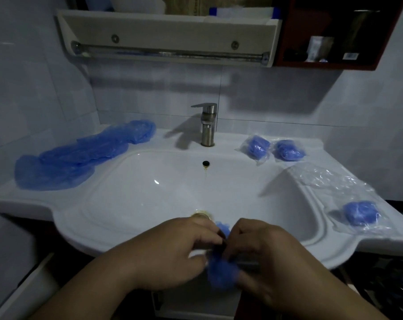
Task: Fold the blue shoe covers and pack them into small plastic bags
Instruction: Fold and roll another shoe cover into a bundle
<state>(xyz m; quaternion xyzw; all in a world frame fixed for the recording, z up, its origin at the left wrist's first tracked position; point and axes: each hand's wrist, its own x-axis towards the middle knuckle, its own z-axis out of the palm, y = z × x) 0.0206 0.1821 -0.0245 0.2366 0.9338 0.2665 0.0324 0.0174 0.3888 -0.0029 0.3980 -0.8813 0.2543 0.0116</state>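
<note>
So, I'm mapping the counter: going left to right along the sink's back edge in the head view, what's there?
The pile of unfolded shoe covers → faucet → first packed bag → second packed bag.

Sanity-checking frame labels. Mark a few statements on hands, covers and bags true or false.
1. The left hand and the right hand both grip a blue shoe cover. True.
2. The unfolded shoe covers lie right of the faucet. False: they lie left of it.
3. Three packed bags lie right of the faucet. True.
4. Water runs from the faucet. False: no water shows.
</note>
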